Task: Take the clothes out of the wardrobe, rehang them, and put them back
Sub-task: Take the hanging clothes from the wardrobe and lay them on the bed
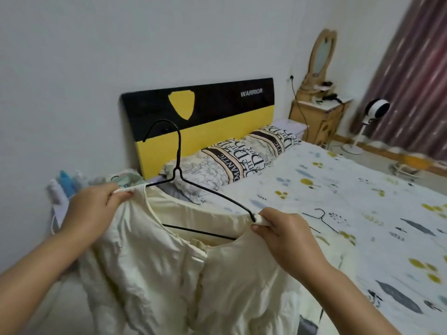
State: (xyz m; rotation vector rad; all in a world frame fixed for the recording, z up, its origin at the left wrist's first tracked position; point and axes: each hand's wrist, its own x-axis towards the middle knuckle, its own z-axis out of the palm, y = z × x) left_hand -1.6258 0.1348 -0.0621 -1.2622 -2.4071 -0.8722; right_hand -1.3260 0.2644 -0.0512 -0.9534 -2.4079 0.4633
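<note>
A bedroom with pale walls holds a bed [338, 189] under a white leaf-printed sheet, its headboard [205, 117] black and yellow. In the head view, a cream cotton garment [169, 274] hangs in front of the person on a thin black wire hanger [205, 189], above the bed's near edge. The left hand [94, 209] pinches the garment's shoulder at one hanger end; the right hand [285, 235] pinches the other. A second black wire hanger [321, 220] lies on the sheet.
</note>
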